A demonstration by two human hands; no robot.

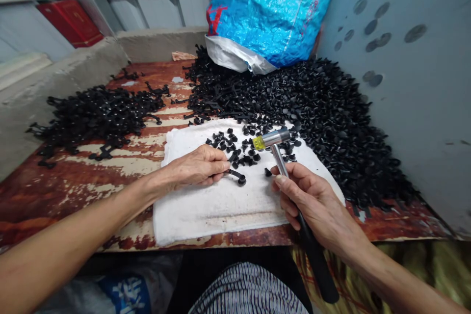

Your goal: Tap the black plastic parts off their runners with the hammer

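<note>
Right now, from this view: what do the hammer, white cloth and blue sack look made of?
Hammer: metal-looking head, shiny with bright highlights; yellow tip probably plastic, translucent; black grip maybe rubber, matte.
White cloth: likely cotton, soft-looking and matte.
Blue sack: probably woven plastic, glossy and crinkled.

Red characters (217,20) are being shown on a glossy blue plastic sack (272,14), white characters (128,294) on a blue-patched pale plastic bag (83,295), none legibly.

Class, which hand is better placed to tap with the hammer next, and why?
Probably the right hand: it grips the hammer, while the left hand is occupied, pinching a black strap over the white cloth.
</note>
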